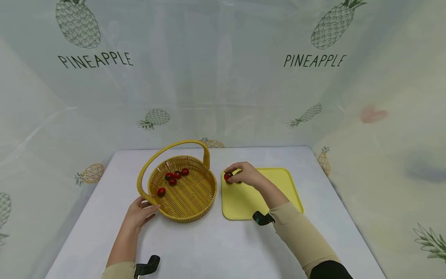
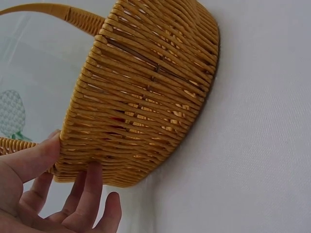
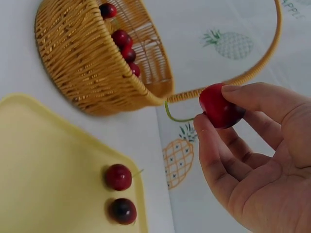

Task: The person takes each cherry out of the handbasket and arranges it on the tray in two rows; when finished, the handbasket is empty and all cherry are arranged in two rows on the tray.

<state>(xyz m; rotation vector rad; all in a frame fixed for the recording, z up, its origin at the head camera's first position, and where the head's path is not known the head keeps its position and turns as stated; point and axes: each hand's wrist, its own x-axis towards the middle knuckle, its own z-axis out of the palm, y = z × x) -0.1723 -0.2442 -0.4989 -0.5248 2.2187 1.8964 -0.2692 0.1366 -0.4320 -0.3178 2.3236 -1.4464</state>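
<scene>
Between thumb and fingertips my right hand (image 1: 245, 174) pinches a dark red cherry (image 3: 214, 103) with a green stem, lifted above the far left corner of a yellow tray (image 1: 240, 205). Two more cherries, one red (image 3: 118, 177) and one nearly black (image 3: 123, 211), lie on that tray in the right wrist view. My left hand (image 1: 137, 214) holds the near left rim of a round woven basket (image 2: 141, 92), thumb at the rim and fingertips against the outer side. Several cherries (image 1: 172, 181) sit inside the basket, mostly toward its far left.
A tall arched handle (image 1: 167, 147) rises over the basket. Basket and tray stand side by side on a white table (image 1: 209, 248), the tray to the right. Behind the table hangs a pale sheet (image 1: 216, 77) printed with pineapples.
</scene>
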